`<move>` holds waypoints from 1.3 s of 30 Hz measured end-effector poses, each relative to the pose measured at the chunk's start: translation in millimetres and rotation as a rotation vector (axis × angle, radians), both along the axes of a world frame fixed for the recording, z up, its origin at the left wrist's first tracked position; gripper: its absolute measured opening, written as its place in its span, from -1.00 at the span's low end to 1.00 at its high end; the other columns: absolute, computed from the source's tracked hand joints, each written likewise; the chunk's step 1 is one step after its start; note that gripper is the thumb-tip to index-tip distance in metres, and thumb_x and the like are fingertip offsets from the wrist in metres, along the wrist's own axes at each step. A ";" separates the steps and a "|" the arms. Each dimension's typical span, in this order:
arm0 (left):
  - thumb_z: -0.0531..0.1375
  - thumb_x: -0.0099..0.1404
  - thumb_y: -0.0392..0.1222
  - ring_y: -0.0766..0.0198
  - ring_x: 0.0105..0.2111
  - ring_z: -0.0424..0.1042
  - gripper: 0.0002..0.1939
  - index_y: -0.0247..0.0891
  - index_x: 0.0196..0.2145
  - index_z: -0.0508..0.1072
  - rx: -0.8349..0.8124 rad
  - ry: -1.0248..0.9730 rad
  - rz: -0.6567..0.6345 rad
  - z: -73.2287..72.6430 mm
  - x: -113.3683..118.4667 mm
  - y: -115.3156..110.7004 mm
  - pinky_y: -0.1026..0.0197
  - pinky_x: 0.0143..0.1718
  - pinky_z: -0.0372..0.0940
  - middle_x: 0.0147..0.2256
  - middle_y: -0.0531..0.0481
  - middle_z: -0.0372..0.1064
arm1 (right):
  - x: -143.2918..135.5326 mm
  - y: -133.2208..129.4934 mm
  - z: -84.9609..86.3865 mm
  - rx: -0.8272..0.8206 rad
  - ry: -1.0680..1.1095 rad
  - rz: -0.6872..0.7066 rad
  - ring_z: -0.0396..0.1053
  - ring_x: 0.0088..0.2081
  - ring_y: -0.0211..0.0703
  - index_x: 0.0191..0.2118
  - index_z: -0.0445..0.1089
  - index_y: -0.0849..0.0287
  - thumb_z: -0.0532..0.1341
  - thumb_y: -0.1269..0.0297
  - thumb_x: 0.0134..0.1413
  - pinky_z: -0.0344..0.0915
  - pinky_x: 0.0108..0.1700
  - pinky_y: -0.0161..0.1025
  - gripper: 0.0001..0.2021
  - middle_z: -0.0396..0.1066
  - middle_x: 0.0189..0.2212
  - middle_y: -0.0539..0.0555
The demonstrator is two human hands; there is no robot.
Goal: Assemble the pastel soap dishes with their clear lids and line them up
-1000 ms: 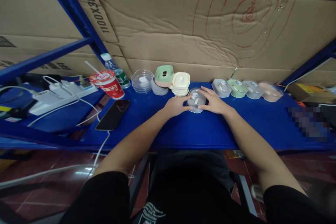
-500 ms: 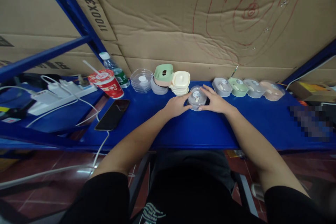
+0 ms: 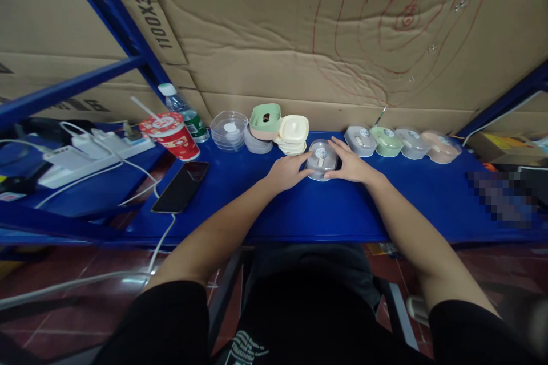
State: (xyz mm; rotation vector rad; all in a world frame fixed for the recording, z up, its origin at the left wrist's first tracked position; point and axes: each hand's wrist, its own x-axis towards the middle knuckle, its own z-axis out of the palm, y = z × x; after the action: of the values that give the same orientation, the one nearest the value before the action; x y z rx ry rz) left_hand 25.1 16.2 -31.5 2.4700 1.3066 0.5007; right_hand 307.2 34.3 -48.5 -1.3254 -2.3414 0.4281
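A small grey box with a clear domed lid (image 3: 322, 166) and a round sticker stands on the blue table between my hands. My left hand (image 3: 290, 173) grips its left side, thumb at the front. From the right, my right hand (image 3: 353, 167) holds it, fingers along the far edge and thumb in front. Behind it to the left are stacked cream lids (image 3: 293, 128), green and pink rings (image 3: 265, 118), grey tubs (image 3: 258, 144) and nested clear covers (image 3: 229, 130). Beyond my right hand, similar lidded boxes stand in a row: grey (image 3: 360, 142), green (image 3: 387, 142), grey (image 3: 412, 144) and pink (image 3: 440, 148).
On the left lie a black phone (image 3: 180, 187), a red paper cup (image 3: 182, 141) with a straw, a water bottle (image 3: 192, 122) and a power strip (image 3: 85, 158) with white cables. A cardboard wall (image 3: 257, 40) rises behind the table. Blue frame posts stand at both sides.
The view has shifted slightly. Both hands keep their hold on the grey box in nearly the same spot.
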 end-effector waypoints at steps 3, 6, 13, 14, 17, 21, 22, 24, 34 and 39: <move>0.26 0.48 0.10 -0.15 0.19 0.52 -0.37 -0.13 0.40 0.36 0.028 0.007 -0.004 -2.0 -0.4 1.3 -0.14 0.20 0.41 0.27 -0.18 0.47 | -1.2 -0.2 -0.9 0.001 0.000 0.012 -0.15 0.56 0.45 0.61 -0.14 0.06 0.42 -0.42 -0.06 -0.07 0.53 0.38 0.28 -0.19 0.60 0.30; 0.30 0.46 0.07 -0.14 0.19 0.53 -0.36 -0.13 0.40 0.37 0.073 0.022 -0.011 -6.4 -1.2 3.6 -0.12 0.18 0.43 0.27 -0.17 0.47 | -3.3 -0.2 -2.2 0.003 -0.006 0.019 -0.16 0.57 0.45 0.62 -0.16 0.04 0.39 -0.46 -0.05 -0.06 0.53 0.38 0.28 -0.23 0.61 0.27; 0.30 0.45 0.06 -0.16 0.13 0.57 -0.33 -0.08 0.43 0.32 0.101 0.058 0.011 -10.3 0.0 4.0 -0.14 0.12 0.48 0.22 -0.19 0.51 | -8.7 -1.3 1.5 0.037 -0.116 0.016 -0.14 0.56 0.47 0.63 -0.32 0.11 0.29 -0.52 0.00 -0.03 0.53 0.38 0.32 -0.22 0.60 0.27; 0.30 0.46 0.05 -0.16 0.13 0.57 -0.32 -0.09 0.44 0.31 0.097 0.059 0.017 -10.4 0.4 4.0 -0.14 0.11 0.48 0.21 -0.20 0.52 | -10.6 -2.3 3.0 0.054 -0.148 0.006 -0.13 0.55 0.48 0.63 -0.32 0.14 0.28 -0.53 0.01 -0.01 0.52 0.39 0.33 -0.22 0.60 0.30; 0.29 0.47 0.00 -0.14 0.15 0.56 -0.33 -0.10 0.45 0.27 0.090 0.020 0.027 -10.8 1.3 4.5 -0.13 0.13 0.47 0.20 -0.19 0.53 | -18.1 -6.4 7.4 0.119 -0.251 -0.041 -0.09 0.54 0.55 0.62 -0.30 0.24 0.22 -0.54 0.06 0.02 0.49 0.43 0.31 -0.21 0.59 0.37; 0.29 0.47 -0.04 -0.14 0.17 0.55 -0.37 -0.12 0.43 0.30 0.070 -0.006 0.045 -10.8 1.9 5.2 -0.13 0.15 0.46 0.23 -0.19 0.51 | -24.7 -10.6 11.1 0.152 -0.329 -0.092 -0.05 0.52 0.60 0.62 -0.21 0.21 0.15 -0.55 0.13 0.05 0.46 0.46 0.22 -0.17 0.59 0.34; 0.28 0.48 -0.05 -0.15 0.16 0.55 -0.37 -0.12 0.42 0.31 0.061 0.000 0.048 -10.6 2.0 5.1 -0.14 0.15 0.46 0.22 -0.19 0.51 | -24.4 -10.7 11.3 0.153 -0.331 -0.087 -0.04 0.52 0.60 0.62 -0.18 0.20 0.15 -0.55 0.12 0.06 0.46 0.45 0.21 -0.16 0.59 0.33; 0.28 0.48 -0.06 -0.16 0.16 0.56 -0.38 -0.12 0.42 0.30 0.051 0.009 0.046 -10.6 2.0 5.1 -0.15 0.15 0.46 0.21 -0.19 0.52 | -22.2 -9.9 11.0 0.156 -0.319 -0.060 -0.01 0.51 0.58 0.61 -0.14 0.21 0.18 -0.56 0.09 0.07 0.48 0.41 0.22 -0.16 0.58 0.33; 0.25 0.49 -0.03 -0.18 0.20 0.52 -0.36 -0.17 0.44 0.28 0.056 0.017 0.030 -12.2 0.5 6.6 -0.17 0.20 0.43 0.29 -0.23 0.44 | -20.5 -8.2 6.9 0.208 -0.320 -0.046 -0.06 0.54 0.50 0.59 -0.08 0.16 0.13 -0.60 0.09 -0.01 0.50 0.40 0.19 -0.10 0.58 0.31; 0.27 0.46 0.03 -0.18 0.21 0.51 -0.34 -0.16 0.43 0.30 0.047 0.007 0.023 -8.0 0.0 2.9 -0.15 0.18 0.43 0.25 -0.23 0.48 | -20.1 -10.0 10.5 0.320 -0.306 -0.033 -0.08 0.55 0.42 0.51 0.16 0.09 0.08 -0.50 0.23 -0.09 0.51 0.41 -0.03 0.01 0.56 0.26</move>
State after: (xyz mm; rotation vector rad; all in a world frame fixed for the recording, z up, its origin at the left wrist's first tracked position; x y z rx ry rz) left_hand 25.1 19.1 -39.5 2.4992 1.3424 0.5346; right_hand 287.1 24.4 -38.0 -1.3447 -2.4905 -0.1691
